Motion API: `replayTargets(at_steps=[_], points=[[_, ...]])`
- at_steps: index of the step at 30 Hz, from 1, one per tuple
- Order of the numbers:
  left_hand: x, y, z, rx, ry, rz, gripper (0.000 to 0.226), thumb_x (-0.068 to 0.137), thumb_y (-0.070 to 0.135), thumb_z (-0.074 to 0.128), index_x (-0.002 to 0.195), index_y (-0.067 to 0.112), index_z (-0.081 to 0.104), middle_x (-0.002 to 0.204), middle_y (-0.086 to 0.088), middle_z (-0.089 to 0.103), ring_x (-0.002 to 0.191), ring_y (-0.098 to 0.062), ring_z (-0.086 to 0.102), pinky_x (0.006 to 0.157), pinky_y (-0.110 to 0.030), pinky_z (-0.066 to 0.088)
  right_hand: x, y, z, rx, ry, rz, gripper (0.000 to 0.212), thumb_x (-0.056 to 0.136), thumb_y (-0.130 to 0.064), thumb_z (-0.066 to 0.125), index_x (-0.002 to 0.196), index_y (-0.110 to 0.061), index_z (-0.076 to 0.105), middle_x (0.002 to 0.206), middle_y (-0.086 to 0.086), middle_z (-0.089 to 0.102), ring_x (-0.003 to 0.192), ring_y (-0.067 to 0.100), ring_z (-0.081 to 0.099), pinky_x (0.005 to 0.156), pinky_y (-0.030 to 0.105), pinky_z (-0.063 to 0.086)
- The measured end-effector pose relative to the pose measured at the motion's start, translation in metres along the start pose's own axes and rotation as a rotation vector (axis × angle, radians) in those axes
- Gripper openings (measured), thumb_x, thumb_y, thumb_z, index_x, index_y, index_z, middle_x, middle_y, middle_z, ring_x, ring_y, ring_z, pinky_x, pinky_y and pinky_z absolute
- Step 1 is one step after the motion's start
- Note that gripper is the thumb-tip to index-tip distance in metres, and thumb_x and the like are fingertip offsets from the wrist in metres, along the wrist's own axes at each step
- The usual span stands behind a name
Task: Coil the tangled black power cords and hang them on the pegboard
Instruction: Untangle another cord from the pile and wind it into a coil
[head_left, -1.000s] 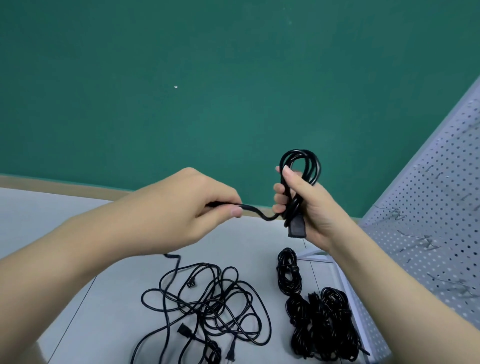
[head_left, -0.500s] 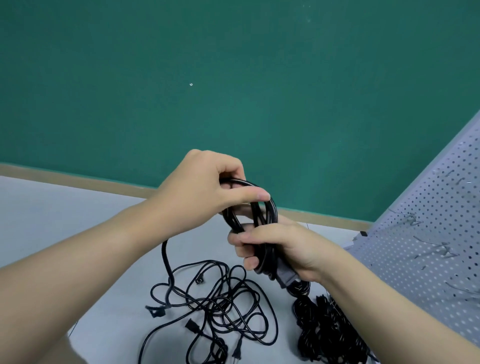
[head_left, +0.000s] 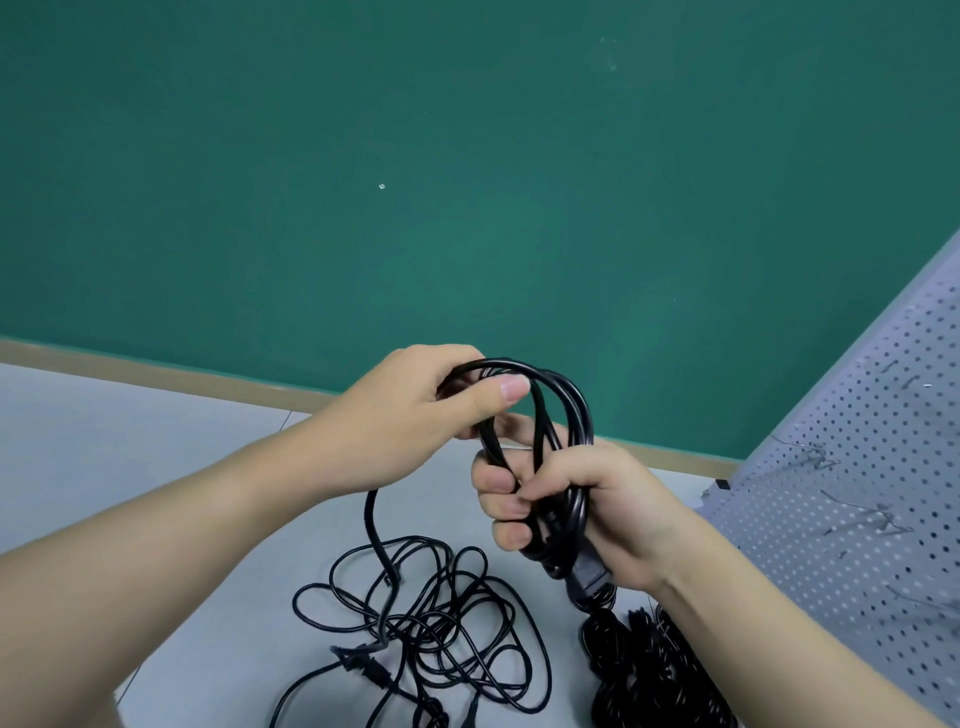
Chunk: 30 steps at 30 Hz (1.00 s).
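My right hand (head_left: 587, 499) grips a partly coiled black power cord (head_left: 569, 415) by the lower part of its loops, its grey-black plug (head_left: 589, 577) sticking out below the palm. My left hand (head_left: 415, 415) pinches the top of the same coil between thumb and fingers. The cord's free length hangs from my left hand down to a tangled heap of black cords (head_left: 431, 623) on the grey table (head_left: 156, 467). The grey pegboard (head_left: 857, 467) with metal hooks leans at the right.
Several coiled black cords (head_left: 649, 670) lie on the table under my right wrist, beside the pegboard's foot. A green wall (head_left: 467, 182) stands behind the table's far edge.
My left hand went from holding the cord out to the left to laying another loop onto the coil. Both hands now sit slightly higher and the loops stand more upright than half a second ago.
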<state>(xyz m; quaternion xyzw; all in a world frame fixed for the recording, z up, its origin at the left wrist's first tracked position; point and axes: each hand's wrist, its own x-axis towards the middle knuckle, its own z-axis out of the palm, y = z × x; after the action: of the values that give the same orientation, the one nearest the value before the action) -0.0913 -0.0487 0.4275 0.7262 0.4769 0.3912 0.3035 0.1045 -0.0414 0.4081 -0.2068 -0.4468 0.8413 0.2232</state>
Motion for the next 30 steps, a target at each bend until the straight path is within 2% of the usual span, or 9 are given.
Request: replayTargets(at_steps=[3,8,14,17,21,23,25,28,30], points=[[-0.003,0.004,0.003,-0.059,0.046,0.001,0.049,0.089,0.059,0.052,0.066,0.015,0.045,0.050,0.012,0.044,0.051,-0.008,0.034,0.052,-0.018,0.031,-0.002,-0.002,0.002,-0.024,-0.013,0.053,0.048,0.077,0.001,0.049,0.123,-0.003,0.060,0.084,0.007,0.045,0.070,0.017,0.036,0.062,0.029,0.040],[-0.004,0.001,0.012,-0.040,0.127,-0.048,0.058,0.084,0.064,0.054,0.064,0.012,0.039,0.049,0.005,0.035,0.053,-0.012,0.027,0.048,-0.023,0.024,-0.003,-0.002,0.006,-0.018,-0.031,0.128,0.047,0.069,0.004,0.041,0.111,-0.005,0.061,0.080,0.004,0.044,0.065,0.016,0.036,0.061,0.029,0.045],[0.002,0.005,0.020,-0.178,0.079,-0.140,0.058,0.087,0.067,0.044,0.076,0.011,0.051,0.052,0.013,0.045,0.047,-0.009,0.032,0.047,-0.020,0.029,-0.003,-0.004,0.010,0.070,0.076,-0.087,0.046,0.058,0.008,0.043,0.099,-0.009,0.054,0.076,0.002,0.035,0.062,0.012,0.030,0.056,0.026,0.040],[0.000,-0.008,0.026,-0.140,-0.002,-0.263,0.056,0.103,0.061,0.031,0.089,0.011,0.054,0.055,0.014,0.043,0.050,-0.010,0.036,0.055,-0.028,0.035,-0.006,-0.016,0.002,0.168,0.220,-0.246,0.051,0.060,0.010,0.041,0.106,-0.005,0.055,0.074,0.002,0.039,0.062,0.014,0.030,0.056,0.026,0.040],[-0.004,-0.007,0.033,-0.002,-0.069,-0.309,0.046,0.110,0.037,0.032,0.075,0.015,0.052,0.045,0.017,0.042,0.044,-0.003,0.036,0.051,-0.021,0.031,-0.019,-0.030,-0.016,-0.029,0.392,-0.305,0.062,0.069,0.003,0.050,0.130,0.002,0.061,0.093,0.009,0.059,0.065,0.017,0.047,0.059,0.028,0.045],[-0.008,0.000,0.037,0.026,-0.132,-0.325,0.049,0.110,0.037,0.034,0.070,0.016,0.053,0.044,0.017,0.043,0.043,-0.003,0.036,0.044,-0.015,0.029,-0.023,-0.030,-0.020,-0.119,0.422,-0.297,0.060,0.072,-0.003,0.053,0.131,-0.003,0.064,0.112,0.009,0.069,0.070,0.019,0.058,0.062,0.027,0.050],[-0.012,0.006,0.040,-0.001,-0.209,-0.368,0.052,0.109,0.040,0.034,0.066,0.018,0.053,0.043,0.015,0.042,0.041,-0.004,0.034,0.042,-0.015,0.029,-0.026,-0.027,-0.020,-0.185,0.403,-0.293,0.058,0.076,-0.003,0.053,0.132,-0.005,0.063,0.127,0.009,0.071,0.088,0.021,0.066,0.073,0.027,0.054],[-0.014,0.013,0.044,-0.106,-0.310,-0.445,0.054,0.109,0.044,0.034,0.062,0.020,0.048,0.048,0.010,0.039,0.042,-0.008,0.030,0.043,-0.019,0.027,-0.023,-0.021,-0.008,-0.147,0.346,-0.265,0.055,0.082,0.004,0.046,0.136,0.001,0.055,0.127,0.019,0.071,0.118,0.024,0.068,0.094,0.033,0.054],[-0.014,0.016,0.047,-0.145,-0.357,-0.465,0.054,0.107,0.045,0.034,0.060,0.021,0.046,0.052,0.006,0.038,0.044,-0.010,0.028,0.044,-0.020,0.025,-0.021,-0.018,-0.001,-0.041,0.310,-0.246,0.056,0.080,0.007,0.042,0.134,0.003,0.056,0.121,0.023,0.072,0.115,0.031,0.070,0.085,0.033,0.059]])
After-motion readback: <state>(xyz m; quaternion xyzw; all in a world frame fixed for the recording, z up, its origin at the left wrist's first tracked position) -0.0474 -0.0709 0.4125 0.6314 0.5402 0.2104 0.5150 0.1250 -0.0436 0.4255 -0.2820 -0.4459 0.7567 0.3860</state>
